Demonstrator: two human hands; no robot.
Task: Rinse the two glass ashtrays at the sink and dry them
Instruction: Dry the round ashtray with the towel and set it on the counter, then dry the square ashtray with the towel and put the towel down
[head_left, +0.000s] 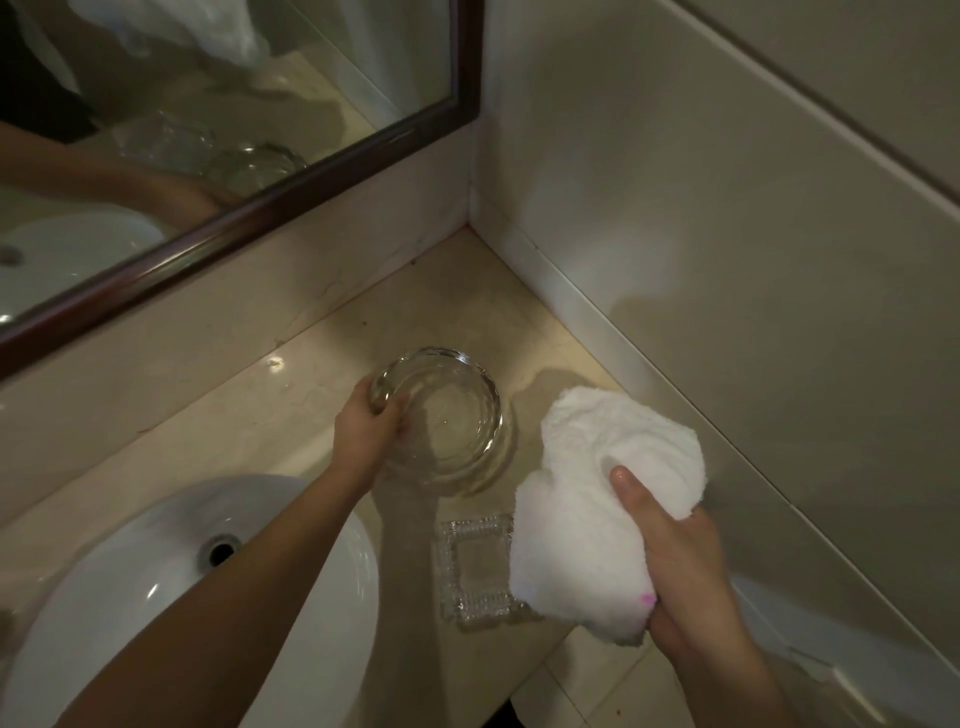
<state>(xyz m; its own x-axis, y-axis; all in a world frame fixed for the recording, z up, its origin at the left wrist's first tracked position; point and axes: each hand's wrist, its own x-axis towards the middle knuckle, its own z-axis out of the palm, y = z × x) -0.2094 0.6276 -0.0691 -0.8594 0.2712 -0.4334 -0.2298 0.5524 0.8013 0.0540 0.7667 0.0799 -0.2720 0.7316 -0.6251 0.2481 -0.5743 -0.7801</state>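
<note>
Glass, thick and clear: round ashtray (447, 421) gripped by left hand (370, 425), fingers and thumb curled over the rim on the side nearest that hand. Mouth facing up; round, so no long axis; impossible to tell whether the base sits flat on the table (415, 306). Right hand (670, 551) closed round a bunched white towel (597, 499), thumb pressed into the cloth, towel bulging up and leftward out of the fist, near the round ashtray but apart from it. Square ashtray (475, 566) between the two hands, nearer the right, flat on the table with mouth up, its right side hidden beneath the towel. Just on the near side of it, the table's front edge. Under the left forearm, white sink (156, 582). Beyond the left hand, bare table running to the corner where the strip below the mirror (234, 130) meets the side wall (727, 234).
</note>
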